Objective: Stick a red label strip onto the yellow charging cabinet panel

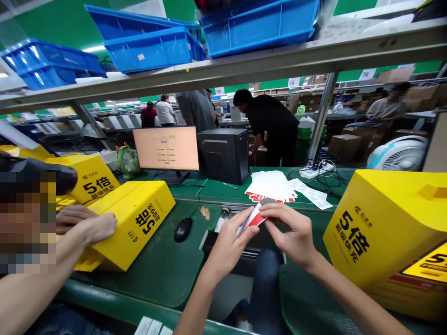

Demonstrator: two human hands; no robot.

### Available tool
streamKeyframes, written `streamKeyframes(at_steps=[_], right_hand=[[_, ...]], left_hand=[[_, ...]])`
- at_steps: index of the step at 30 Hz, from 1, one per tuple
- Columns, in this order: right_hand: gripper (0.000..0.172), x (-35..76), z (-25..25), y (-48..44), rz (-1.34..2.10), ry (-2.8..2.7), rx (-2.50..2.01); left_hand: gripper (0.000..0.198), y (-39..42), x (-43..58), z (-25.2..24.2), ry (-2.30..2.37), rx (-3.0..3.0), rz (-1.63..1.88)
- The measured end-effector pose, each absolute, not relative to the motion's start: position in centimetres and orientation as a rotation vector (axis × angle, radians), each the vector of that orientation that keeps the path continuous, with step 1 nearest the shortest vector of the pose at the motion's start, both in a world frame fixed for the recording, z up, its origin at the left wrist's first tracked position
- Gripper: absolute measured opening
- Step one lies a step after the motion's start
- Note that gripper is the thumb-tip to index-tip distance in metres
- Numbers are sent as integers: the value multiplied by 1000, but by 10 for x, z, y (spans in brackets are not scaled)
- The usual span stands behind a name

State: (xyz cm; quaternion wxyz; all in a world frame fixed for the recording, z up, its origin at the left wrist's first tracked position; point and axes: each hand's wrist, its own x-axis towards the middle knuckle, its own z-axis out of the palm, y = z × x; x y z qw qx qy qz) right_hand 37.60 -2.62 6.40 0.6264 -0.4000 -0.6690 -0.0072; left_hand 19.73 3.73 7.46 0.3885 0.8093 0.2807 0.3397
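A red-and-white folded paper with a dark grey part at its top is held up between my two hands, above the gap in the green bench. My left hand is closed on its left side, thumb along the lower edge. From the right, my right hand pinches the paper's upper right corner with thumb and fingers. Just beyond it lies a fanned pile of white sheets with red edges. Small white label sheets spread out to the right of that pile.
A co-worker's hand rests on a yellow box at left. Another large yellow box stands at right. A mouse, monitor and black computer tower are on the bench. Blue bins sit on the shelf overhead.
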Motion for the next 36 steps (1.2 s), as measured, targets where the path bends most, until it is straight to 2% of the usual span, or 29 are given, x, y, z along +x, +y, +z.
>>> streamKeyframes(at_steps=[5,10,13,16,18,19,21,22,23,24,26,29,32,34,36], right_hand=[[19,377,77,-36,467,-1402,-834],[29,375,83,-46,583,-1239,-868],[31,381,84,-46,656,-1191,-959],[36,403,69,-35,616,-1327,-1216],[39,423,41,-28,618,-1525,-1464],[42,433,22,-27,642,-1607,-1573],[60,450,-21,-32,740,-1686,-1715],[69,455,-42,-37,789,-1695,-1769],[75,459,-59,-43,822,-1703,-1817],[75,461,-73,-48,834,-1705,-1852],[65,463,-85,-56,788,-1694,-1871],[45,458,-60,-57,637,-1677,-1754],[58,443,-2,-53,721,-1492,-1453],[71,429,37,-48,935,-1248,-1252],[76,418,67,-41,1054,-1077,-1157]], left_hand=[[60,17,221,70,665,1838,1020],[30,5,227,81,767,1944,1187],[33,5,236,76,843,2068,1234],[44,14,249,40,1131,2123,827],[42,19,256,1,1282,2091,419],[50,20,258,-19,1301,2063,232],[69,19,260,-51,1263,2009,-71],[69,19,260,-61,1217,1995,-184],[61,20,259,-64,1163,1994,-255],[49,21,257,-63,1118,2005,-282],[27,27,252,-42,1086,2062,-233],[22,33,244,15,1251,2198,31],[29,22,243,72,1416,2359,332],[29,6,250,97,1322,2545,489],[28,-10,257,108,1170,2684,642]])
